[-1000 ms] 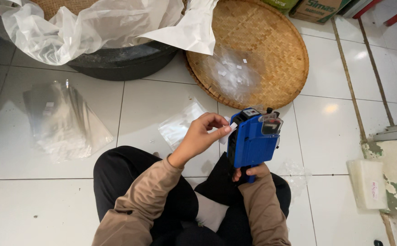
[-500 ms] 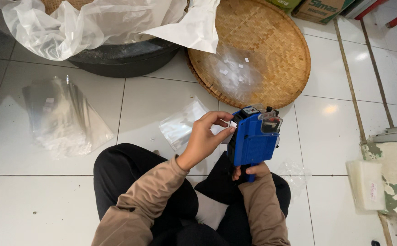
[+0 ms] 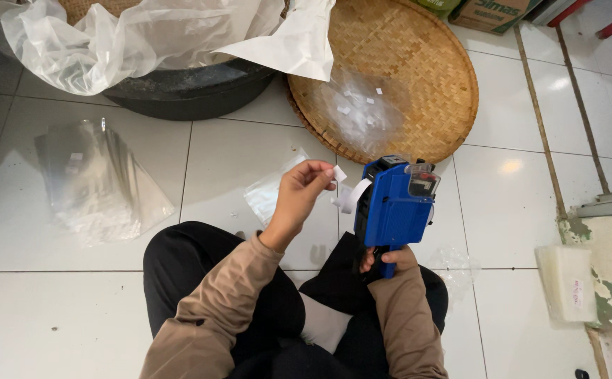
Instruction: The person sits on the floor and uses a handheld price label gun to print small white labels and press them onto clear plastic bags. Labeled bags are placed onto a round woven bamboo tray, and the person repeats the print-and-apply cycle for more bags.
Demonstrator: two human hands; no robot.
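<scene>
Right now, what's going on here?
A person sits on the tiled floor. The right hand holds a blue label gun by its handle. The left hand pinches a small white label next to the gun's paper strip. A woven bamboo tray with clear bags and loose labels lies ahead, and a stack of clear plastic bags lies to the left.
</scene>
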